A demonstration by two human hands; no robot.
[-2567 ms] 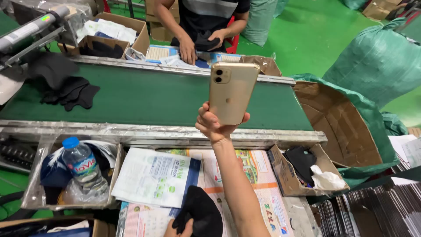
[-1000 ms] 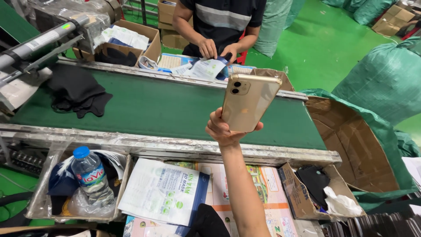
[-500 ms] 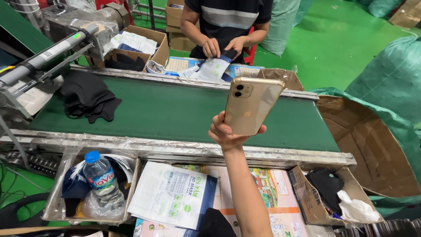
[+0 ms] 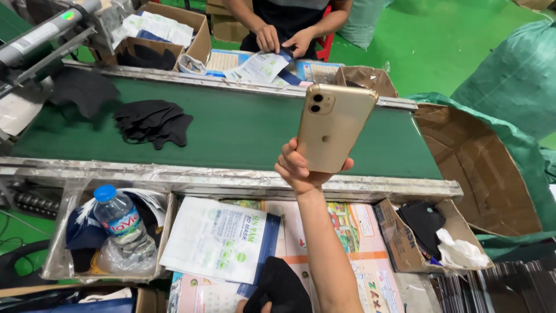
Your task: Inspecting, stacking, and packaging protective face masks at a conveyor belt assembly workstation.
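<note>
Green conveyor belt (image 4: 243, 130) runs across the middle, metal rail (image 4: 231, 179) along its near edge, another rail on the far side. Most of the belt surface is bare from centre to 3 o'clock; the only things on it are a pile of black masks (image 4: 152, 123) at 10 o'clock. Past the belt's right end, an open cardboard box (image 4: 480, 168) with a green sack beside it.

Near side, the desk (image 4: 353, 232) is crowded: printed sheets, a flat white mask packet (image 4: 217, 243) at 7 o'clock, a tray (image 4: 58, 255) at 8 o'clock holding a water bottle (image 4: 123, 223), a small carton (image 4: 399, 243) of black masks at 4 o'clock.

Right hand (image 4: 301, 171) raised at centre, arm coming up from 6 o'clock, fingers curled round the lower end of a gold phone (image 4: 333, 127), thumb on its left edge. Phone stands upright, slightly tilted, camera end up, back facing the viewer, above the belt's near rail.

Left hand (image 4: 255, 305) barely in view at the 6 o'clock edge, closed on a black mask (image 4: 281, 287); finger spread cannot be made out. Mask lies just left of the right forearm, well below the phone.

At 12 o'clock a co-worker's hands (image 4: 284, 40) pinch a white packet across the belt.
</note>
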